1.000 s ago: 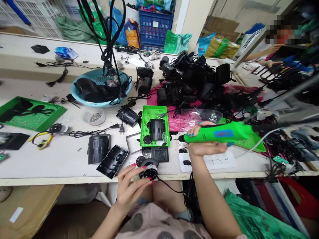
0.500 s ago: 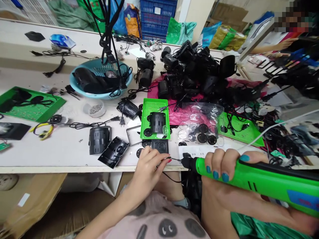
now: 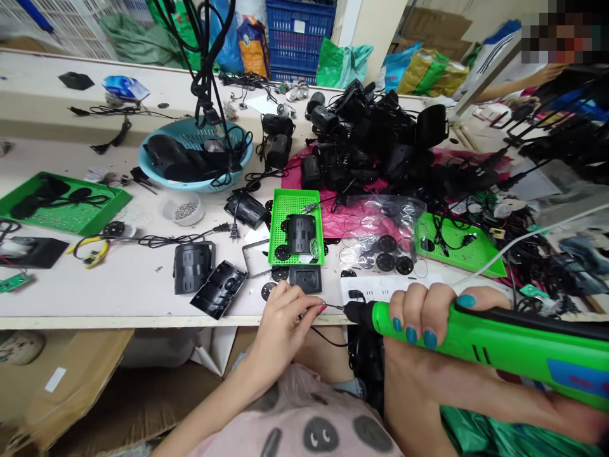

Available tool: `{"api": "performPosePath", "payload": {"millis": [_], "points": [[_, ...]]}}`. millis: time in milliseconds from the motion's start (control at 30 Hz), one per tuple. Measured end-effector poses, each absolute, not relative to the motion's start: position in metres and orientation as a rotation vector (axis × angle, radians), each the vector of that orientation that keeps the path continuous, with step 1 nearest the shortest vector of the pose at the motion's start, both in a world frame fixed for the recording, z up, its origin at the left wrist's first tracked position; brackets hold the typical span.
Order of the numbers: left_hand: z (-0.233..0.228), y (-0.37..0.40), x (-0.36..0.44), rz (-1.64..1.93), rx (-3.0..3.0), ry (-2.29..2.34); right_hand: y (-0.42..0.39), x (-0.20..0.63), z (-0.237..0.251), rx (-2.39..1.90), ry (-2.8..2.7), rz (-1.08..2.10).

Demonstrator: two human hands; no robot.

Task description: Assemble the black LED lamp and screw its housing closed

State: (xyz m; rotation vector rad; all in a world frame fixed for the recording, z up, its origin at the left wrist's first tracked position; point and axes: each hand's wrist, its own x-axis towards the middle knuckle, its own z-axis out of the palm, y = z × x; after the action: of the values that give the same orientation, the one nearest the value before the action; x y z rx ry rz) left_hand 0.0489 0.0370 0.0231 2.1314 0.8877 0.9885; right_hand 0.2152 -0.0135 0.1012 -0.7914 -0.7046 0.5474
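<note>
My right hand (image 3: 431, 317) is wrapped round a green electric screwdriver (image 3: 499, 346) that points left along the bench's front edge. Its thin bit (image 3: 335, 307) reaches the fingertips of my left hand (image 3: 288, 317). Thumb and forefinger of that hand are pinched together at the bit's tip; whatever small thing lies between them is too small to name. A dark square part (image 3: 305, 279) lies just beyond the left hand. Further back, a black ribbed housing (image 3: 301, 234) rests in a green perforated tray (image 3: 273, 244). Left of these are another black housing (image 3: 192, 268) and an open black shell (image 3: 219, 290).
A blue basket (image 3: 147, 168) holds black housings, with cables hanging above it. Small metal pieces fill a clear bowl (image 3: 183, 211). Black units are heaped on pink plastic (image 3: 295, 171). A white power strip (image 3: 375, 287) lies near the screwdriver. Another person's arm shows at upper right.
The view has shifted slightly, so items on the left appear a little further right. Both hands keep nearly the same pose, with the bit still at the left fingertips.
</note>
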Motion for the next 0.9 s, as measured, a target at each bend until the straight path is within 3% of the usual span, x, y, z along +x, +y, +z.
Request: {"api": "performPosePath", "payload": {"millis": [900], "points": [[0.024,0.032,0.03,0.897,2.285,0.823,-0.018,0.231,0.091,-0.906,-0.684,0.653]]}}
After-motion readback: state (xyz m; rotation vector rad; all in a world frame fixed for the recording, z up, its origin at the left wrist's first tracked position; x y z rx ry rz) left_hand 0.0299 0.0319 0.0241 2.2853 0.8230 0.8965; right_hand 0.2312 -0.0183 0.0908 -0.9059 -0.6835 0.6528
